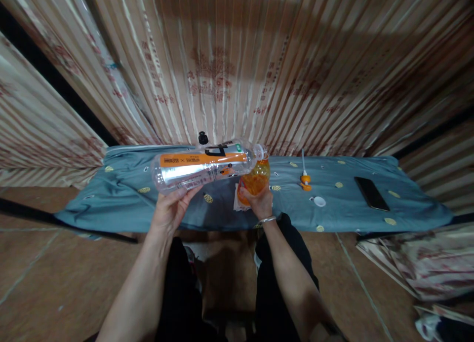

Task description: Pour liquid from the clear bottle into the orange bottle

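Note:
My left hand [177,204] is closed around a large clear plastic bottle [203,165] with an orange and silver label. The bottle lies almost level, its open mouth at the right, right by the top of an orange bottle [258,178]. My right hand [259,201] grips that orange bottle low on its body and keeps it roughly upright. Whether liquid passes between the two bottles is too small to make out. Under the orange bottle, a pale folded tissue or cloth [239,204] shows in part.
An orange pump head [305,182] with a white tube lies on the blue-green cloth [289,216] over the narrow table. Right of it are a small white disc [319,201] and a dark phone [371,193]. A black-topped item [203,137] stands behind the clear bottle. Curtains [237,60] hang behind.

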A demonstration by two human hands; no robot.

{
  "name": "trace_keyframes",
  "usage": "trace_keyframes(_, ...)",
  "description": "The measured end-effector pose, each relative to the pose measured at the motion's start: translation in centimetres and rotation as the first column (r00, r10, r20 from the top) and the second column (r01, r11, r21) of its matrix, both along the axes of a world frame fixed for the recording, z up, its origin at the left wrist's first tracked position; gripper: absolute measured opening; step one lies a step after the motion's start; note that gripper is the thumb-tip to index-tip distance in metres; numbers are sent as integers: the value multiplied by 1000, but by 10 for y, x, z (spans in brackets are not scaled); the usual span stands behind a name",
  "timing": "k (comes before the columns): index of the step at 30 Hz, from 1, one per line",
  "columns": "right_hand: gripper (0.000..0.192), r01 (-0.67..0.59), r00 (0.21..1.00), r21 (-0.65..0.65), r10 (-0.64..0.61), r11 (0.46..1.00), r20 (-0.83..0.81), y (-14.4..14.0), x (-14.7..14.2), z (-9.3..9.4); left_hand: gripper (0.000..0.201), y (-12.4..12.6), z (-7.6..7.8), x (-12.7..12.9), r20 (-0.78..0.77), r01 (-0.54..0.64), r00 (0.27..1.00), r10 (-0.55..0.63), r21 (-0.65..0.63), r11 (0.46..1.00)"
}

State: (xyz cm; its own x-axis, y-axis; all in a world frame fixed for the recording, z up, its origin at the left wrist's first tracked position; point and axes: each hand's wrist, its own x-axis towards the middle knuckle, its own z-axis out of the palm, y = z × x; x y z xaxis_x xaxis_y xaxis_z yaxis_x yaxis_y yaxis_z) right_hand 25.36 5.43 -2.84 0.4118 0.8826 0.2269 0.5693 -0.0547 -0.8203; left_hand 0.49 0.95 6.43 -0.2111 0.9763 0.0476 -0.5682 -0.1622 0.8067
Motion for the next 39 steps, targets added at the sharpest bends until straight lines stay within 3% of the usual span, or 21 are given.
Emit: trace_keyframes(39,71,4,999,-11,-4,1000,-43,-3,-4,10,82,-1,9,4,-35,7,999,-7,7,1000)
